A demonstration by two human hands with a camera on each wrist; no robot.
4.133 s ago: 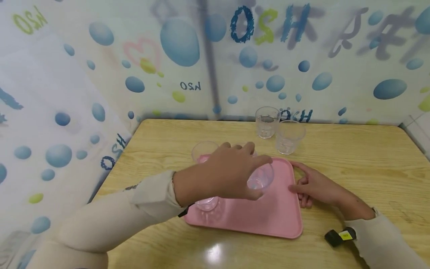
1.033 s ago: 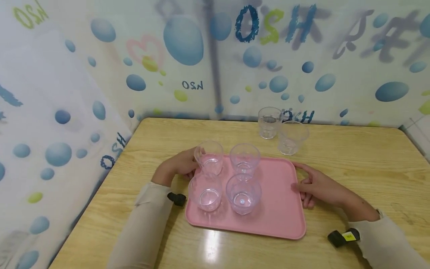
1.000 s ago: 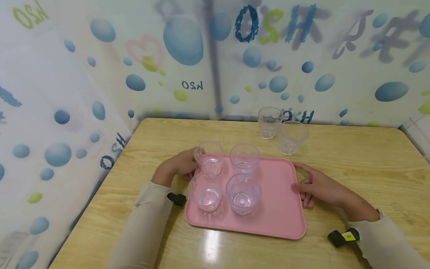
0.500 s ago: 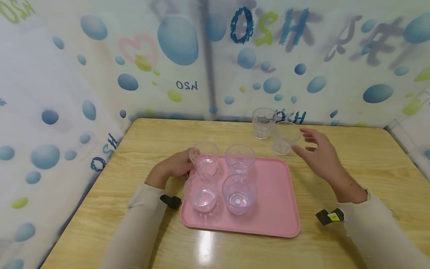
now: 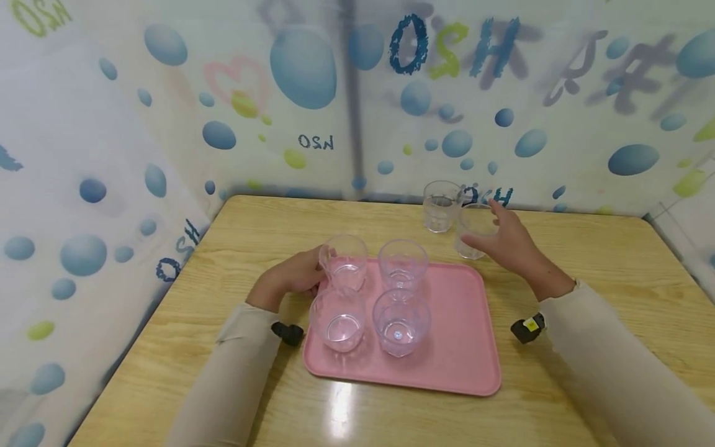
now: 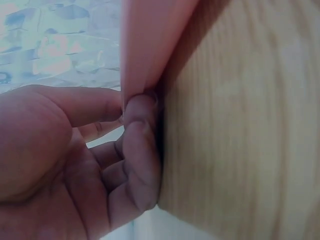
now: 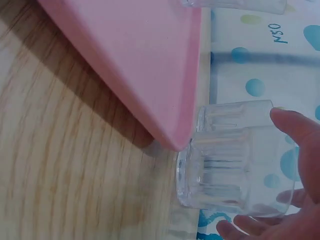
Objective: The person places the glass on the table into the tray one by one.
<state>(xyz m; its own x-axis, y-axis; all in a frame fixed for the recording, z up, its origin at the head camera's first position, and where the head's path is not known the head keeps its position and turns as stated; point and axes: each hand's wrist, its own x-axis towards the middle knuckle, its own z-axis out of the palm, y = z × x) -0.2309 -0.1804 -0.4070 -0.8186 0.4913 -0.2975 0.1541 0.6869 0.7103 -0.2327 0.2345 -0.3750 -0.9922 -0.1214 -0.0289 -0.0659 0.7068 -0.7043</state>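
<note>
A pink tray (image 5: 455,329) lies on the wooden table with clear plastic cups standing in its left and middle parts, among them a front-left cup (image 5: 341,326) and a front-middle cup (image 5: 401,329). At the tray's left edge my left hand (image 5: 296,273) pinches the rim; the left wrist view shows the thumb on top and curled fingers (image 6: 140,150) at the underside. Beyond the tray's far right corner, my right hand (image 5: 511,242) spreads around a clear cup (image 7: 220,170), thumb on the near side and fingers on the far side. Whether they press the cup is unclear.
Another clear cup (image 5: 441,211) stands just behind and left of the one at my right hand, close to the wall (image 5: 368,124). The wooden table (image 5: 586,248) extends to the right of the tray. Its far edge meets the patterned wall.
My right hand has left the tray's right edge and moved forward to the nearer back cup. Earlier, my left hand set down a cup on the tray, then took the tray's left rim.
</note>
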